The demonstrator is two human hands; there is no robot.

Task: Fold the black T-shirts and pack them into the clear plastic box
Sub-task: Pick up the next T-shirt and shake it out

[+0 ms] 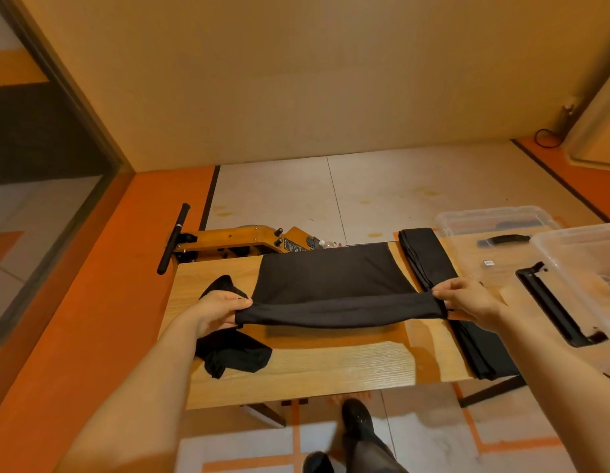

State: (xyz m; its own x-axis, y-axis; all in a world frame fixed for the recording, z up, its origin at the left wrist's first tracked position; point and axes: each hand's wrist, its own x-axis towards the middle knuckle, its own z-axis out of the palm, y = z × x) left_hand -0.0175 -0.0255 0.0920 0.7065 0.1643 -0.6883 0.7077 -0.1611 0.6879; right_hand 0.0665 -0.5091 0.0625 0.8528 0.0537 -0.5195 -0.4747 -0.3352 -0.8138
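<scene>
Crumpled black garment (pixel 228 353) lay at the left of the light wooden table (pixel 331 370). Left hand (pixel 221 312) and right hand (pixel 467 302) each pinched an end of the black T-shirt (pixel 331 285), near edge lifted. Folded black shirts (pixel 430 257) beside it; clear plastic box (pixel 583 285) far right.

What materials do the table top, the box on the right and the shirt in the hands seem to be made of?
Table top: wood or wood-look laminate, matte; grain lines show.
Clear box: transparent plastic, glossy, with black latches.
T-shirt, held by the left hand and right hand: soft matte black fabric, probably knit; it sags and folds.
</scene>
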